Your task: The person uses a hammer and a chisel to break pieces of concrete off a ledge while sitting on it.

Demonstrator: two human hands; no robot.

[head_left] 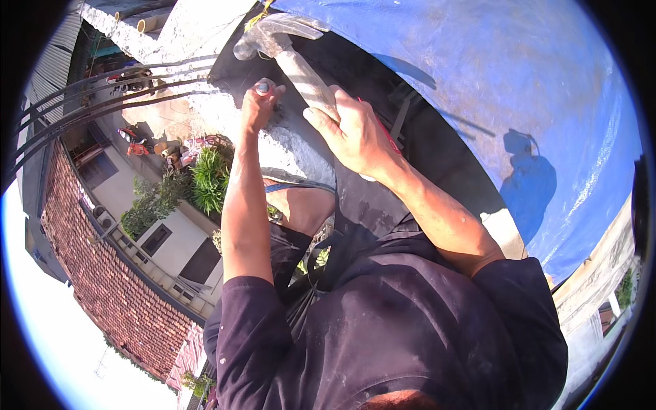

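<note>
A claw hammer (pixel 273 42) with a dusty grey head and a pale handle is in my right hand (pixel 355 133), whose fingers wrap round the handle. The head is raised beyond and slightly above my left hand (pixel 260 109). That hand is closed in a fist around a rod-like tool (pixel 262 87); only its round grey metal end shows, so its kind is hidden. The two hands are apart, and the hammer does not appear to touch the rod. Below my left fist lies the rough edge of a grey concrete surface (pixel 290 113).
A blue sheet (pixel 492 61) spreads on the right, bearing shadows. Dark bars or cables (pixel 116 106) run leftward from the concrete. Far below lie a yard with green plants (pixel 210 178), a red motorbike (pixel 137 145) and a tiled roof (pixel 116 273). My bare knee (pixel 301 208) is beside the wall.
</note>
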